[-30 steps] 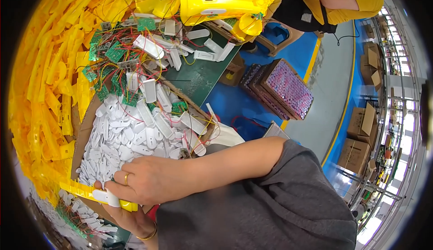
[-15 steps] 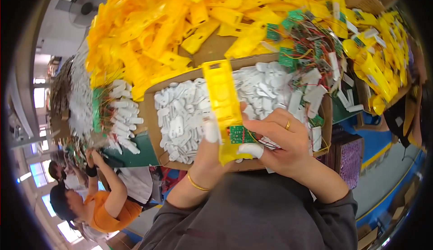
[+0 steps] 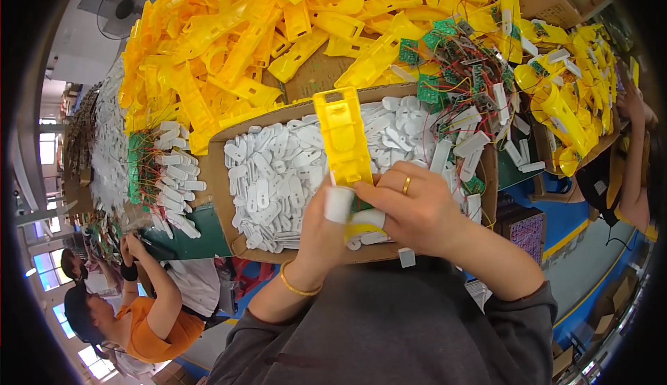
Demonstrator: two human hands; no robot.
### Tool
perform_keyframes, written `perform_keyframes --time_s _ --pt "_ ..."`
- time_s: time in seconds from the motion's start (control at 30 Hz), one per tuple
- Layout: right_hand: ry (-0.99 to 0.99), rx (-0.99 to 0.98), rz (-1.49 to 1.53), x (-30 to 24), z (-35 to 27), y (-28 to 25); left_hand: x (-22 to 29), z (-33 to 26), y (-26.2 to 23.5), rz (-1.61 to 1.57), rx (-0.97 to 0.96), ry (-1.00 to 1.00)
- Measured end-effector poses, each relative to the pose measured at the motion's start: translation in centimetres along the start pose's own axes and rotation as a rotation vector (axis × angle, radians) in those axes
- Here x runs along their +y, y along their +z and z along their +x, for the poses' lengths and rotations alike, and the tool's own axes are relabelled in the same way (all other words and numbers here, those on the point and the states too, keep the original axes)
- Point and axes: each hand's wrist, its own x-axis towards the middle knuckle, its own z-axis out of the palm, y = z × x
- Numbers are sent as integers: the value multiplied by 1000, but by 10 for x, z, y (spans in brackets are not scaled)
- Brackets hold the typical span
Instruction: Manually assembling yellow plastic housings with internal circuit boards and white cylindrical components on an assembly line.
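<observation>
My left hand [image 3: 318, 231] grips the lower part of a yellow plastic housing [image 3: 342, 135], held tilted with its hollow side up. My right hand [image 3: 425, 208] is closed at the housing's lower end, pressing a green circuit board [image 3: 362, 206] that its fingers mostly cover. White covers sit on both thumbs. A small white block [image 3: 406, 257] hangs below my right hand; what it is fixed to is hidden. Beneath the housing stands a cardboard box [image 3: 224, 208] full of small white plastic pieces [image 3: 267, 177].
Beyond the box lies a heap of yellow housings [image 3: 229, 45]. Wired green boards [image 3: 451, 65] pile up at its right corner, and more [image 3: 149, 166] lie left. A carton of yellow assemblies [image 3: 580, 100] stands right. Co-workers work at left [image 3: 156, 315] and right [image 3: 636, 142].
My right fingers have moved in over the circuit board, which showed plainly before and is now mostly covered. A co-worker's arm has come into view at the right.
</observation>
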Motion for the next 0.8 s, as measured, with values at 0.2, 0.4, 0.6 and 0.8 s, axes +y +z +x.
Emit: perform_keyframes --time_s 0.2,0.4,0.6,0.8 --pt "121 52 107 -11 -10 -19 7 3 2 32 -121 16" --pt "895 -32 948 -13 -10 -27 14 4 15 243 -267 115" --pt "944 -98 983 2 -20 -29 17 9 13 610 -285 229" --pt "974 -59 836 3 -20 -15 10 12 15 798 -202 297"
